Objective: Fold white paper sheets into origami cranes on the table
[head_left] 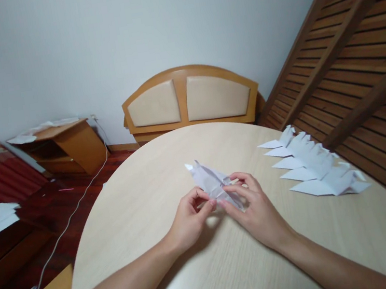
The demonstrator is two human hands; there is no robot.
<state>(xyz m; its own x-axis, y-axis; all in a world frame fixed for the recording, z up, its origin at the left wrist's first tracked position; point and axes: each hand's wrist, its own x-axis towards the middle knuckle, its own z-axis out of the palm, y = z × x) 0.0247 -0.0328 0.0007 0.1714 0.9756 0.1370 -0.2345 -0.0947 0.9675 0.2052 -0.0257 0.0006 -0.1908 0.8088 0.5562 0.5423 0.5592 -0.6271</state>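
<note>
My left fingers (pixel 206 209) are pinched narrow on the near edge of one thin, folded white paper (pixel 210 181), and my right fingers (pixel 236 189) hold its right side, a bit more spread. The paper is over the middle of the round worktop (pixel 133 207). It could rip, I think, if my two sides pull apart too hard, because it's so thin. It could get a bad crease if my thumbs squash it in the wrong spot. If one side lets go, a fold might pop open. My right arm could bump the row of folded paper shapes (pixel 306 189) on the right side of the worktop, if my elbow swings out. They sit so close that one push could shove them all. Now I count, near to far. I have two hands and one paper in them. In the row I see five pointy ends, so I think there are five shapes, but they overlap. Left of the worktop there is one long white cord (pixel 74 214). Past the worktop's far left is one little wooden cabinet (pixel 81 147). Right behind the worktop is one headboard (pixel 181 92), with two cream pads (pixel 153 105) on it.
</note>
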